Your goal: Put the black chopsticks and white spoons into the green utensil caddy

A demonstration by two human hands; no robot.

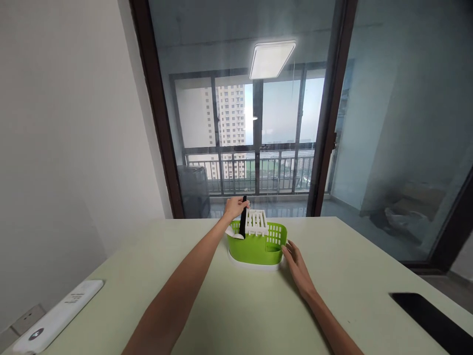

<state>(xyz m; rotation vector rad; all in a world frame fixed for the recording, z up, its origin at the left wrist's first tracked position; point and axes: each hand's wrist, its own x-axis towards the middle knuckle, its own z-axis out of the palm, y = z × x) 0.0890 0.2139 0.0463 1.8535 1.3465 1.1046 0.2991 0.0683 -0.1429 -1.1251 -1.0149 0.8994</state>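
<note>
A green plastic basket (251, 250) with lattice walls stands on a white base tray (254, 265). My left hand (235, 206) is closed around the top of a long, flat black utensil (243, 222), whose lower end reaches the basket's front left; its exact kind is unclear. Small white pieces (238, 236) show beside that lower end. A white slatted rack (256, 222) sits across the basket's rim, just right of the utensil. At the basket's right end, my right hand (296, 262) has its fingers stretched out, with the fingertips against or very near the wall.
The basket is close to the far edge of the pale green table (229, 315). A white elongated device (59, 318) lies at the left, and a flat black object (432, 320) at the right. Beyond the table are glass sliding doors (236, 123); a white wall (74, 148) rises at left.
</note>
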